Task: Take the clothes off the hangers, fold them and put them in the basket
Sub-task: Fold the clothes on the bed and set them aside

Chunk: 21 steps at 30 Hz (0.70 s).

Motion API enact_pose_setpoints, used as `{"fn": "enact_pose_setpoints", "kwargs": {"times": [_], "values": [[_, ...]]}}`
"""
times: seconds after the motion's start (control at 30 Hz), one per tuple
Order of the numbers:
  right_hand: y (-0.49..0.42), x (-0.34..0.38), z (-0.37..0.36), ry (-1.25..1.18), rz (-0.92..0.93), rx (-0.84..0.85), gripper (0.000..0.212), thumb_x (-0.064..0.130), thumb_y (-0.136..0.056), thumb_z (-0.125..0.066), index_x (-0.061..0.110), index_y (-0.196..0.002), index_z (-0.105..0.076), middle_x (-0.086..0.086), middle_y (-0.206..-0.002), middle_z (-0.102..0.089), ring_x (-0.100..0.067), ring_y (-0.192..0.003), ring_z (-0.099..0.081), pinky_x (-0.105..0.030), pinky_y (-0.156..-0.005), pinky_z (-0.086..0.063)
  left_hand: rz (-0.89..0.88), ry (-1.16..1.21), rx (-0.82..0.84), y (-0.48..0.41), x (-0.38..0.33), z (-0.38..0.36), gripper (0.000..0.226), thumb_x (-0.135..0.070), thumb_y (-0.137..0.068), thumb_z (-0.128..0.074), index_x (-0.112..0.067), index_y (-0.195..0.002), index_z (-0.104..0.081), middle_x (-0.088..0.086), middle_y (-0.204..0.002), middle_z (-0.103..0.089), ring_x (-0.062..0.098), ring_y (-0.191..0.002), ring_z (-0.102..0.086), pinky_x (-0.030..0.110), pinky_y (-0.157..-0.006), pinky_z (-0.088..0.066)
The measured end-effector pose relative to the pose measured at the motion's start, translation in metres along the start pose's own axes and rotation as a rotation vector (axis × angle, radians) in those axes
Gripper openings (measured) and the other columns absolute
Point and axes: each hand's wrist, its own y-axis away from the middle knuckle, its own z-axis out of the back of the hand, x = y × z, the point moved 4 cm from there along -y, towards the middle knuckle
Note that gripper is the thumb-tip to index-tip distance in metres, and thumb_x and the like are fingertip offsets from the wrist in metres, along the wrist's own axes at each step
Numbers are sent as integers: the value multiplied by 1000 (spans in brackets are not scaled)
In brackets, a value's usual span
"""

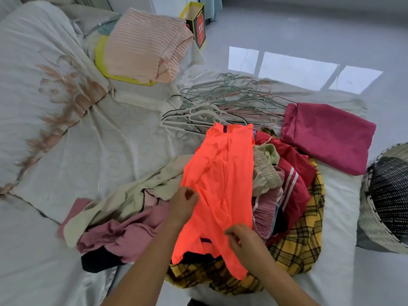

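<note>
A bright orange shirt (223,180) lies stretched over a heap of clothes (293,195) on the bed. My left hand (183,204) pinches its left edge. My right hand (242,241) pinches the fabric near the lower hem. A folded magenta garment (326,135) rests on the bed to the right. Several bare hangers (220,102) lie in a pile beyond the shirt. The woven basket (371,217) stands at the right edge of the bed, with dark patterned cloth inside.
A yellow plaid garment (306,239), a pink top (123,235) and a beige piece (132,191) spread around the heap. A folded peach blanket (145,43) sits at the back, a yellow box (196,21) behind it. Shiny floor lies to the right.
</note>
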Motion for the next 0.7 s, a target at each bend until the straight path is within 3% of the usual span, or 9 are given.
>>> {"fn": "enact_pose_setpoints", "kwargs": {"times": [0.03,0.1,0.23,0.33,0.4,0.43,0.5,0.6,0.7], "values": [[-6,2,3,-17,-9,-36,25,17,-96,-46,18,-119,-57,10,-110,-48,-5,-96,-50,-15,-82,-41,-66,-80,-11,-18,-11,2,4,-13,-89,-58,-10,-89,-55,14,-97,-62,28,-88,-59,34,-77,-44],[-17,3,4,-26,-20,-79,29,16,-96,-46,17,-124,-54,10,-116,-45,-5,-100,-48,-13,-84,-39,-134,-248,-37,-53,-29,3,24,-20,-89,-59,-2,-104,-55,13,-105,-58,26,-97,-54,31,-79,-39],[-30,-4,-2,-67,-116,-78,30,19,-95,-48,21,-125,-52,12,-120,-42,-5,-106,-48,-17,-89,-40,-92,-494,-8,-104,-39,-15,62,-41,-86,-61,2,-127,-42,19,-128,-45,33,-118,-46,41,-94,-39],[-34,-13,-6,-116,-195,-97,29,21,-95,-48,24,-124,-51,14,-119,-43,-2,-105,-47,-14,-88,-39,13,-537,87,-130,-28,-28,58,-43,-83,-64,1,-118,-49,18,-116,-54,33,-110,-52,41,-90,-41],[-36,-17,-7,-153,-236,-101,29,20,-95,-49,26,-123,-51,14,-119,-44,-1,-106,-47,-14,-89,-38,43,-354,106,-142,-26,-28,24,-27,-84,-67,-7,-79,-55,11,-78,-54,27,-79,-53,38,-74,-44],[-37,-19,-6,-173,-255,-109,29,19,-94,-50,26,-122,-51,14,-118,-46,-1,-106,-47,-15,-89,-37,99,-184,129,-147,-26,-27,25,-17,-84,-67,-12,-68,-49,6,-67,-48,23,-67,-48,33,-62,-42],[-38,-23,-4,-233,-306,-142,29,18,-93,-53,25,-121,-51,12,-117,-50,-2,-105,-49,-13,-86,-36,245,172,177,-150,-26,-18,26,-6,-85,-61,-15,-66,-46,4,-64,-46,17,-57,-42,25,-51,-35],[-38,-25,0,-320,-365,-180,25,18,-94,-53,27,-117,-50,11,-111,-56,0,-99,-51,-8,-78,-37,386,741,226,-148,-27,10,18,-5,-86,-53,-12,-71,-60,8,-70,-61,20,-61,-59,27,-55,-50],[-35,-23,-1,-348,-407,-139,22,24,-96,-51,32,-116,-45,16,-110,-53,3,-99,-50,-9,-75,-38,310,1120,249,-145,-18,52,24,-8,-80,-56,-7,-61,-71,7,-67,-71,15,-60,-69,25,-53,-56]]}}
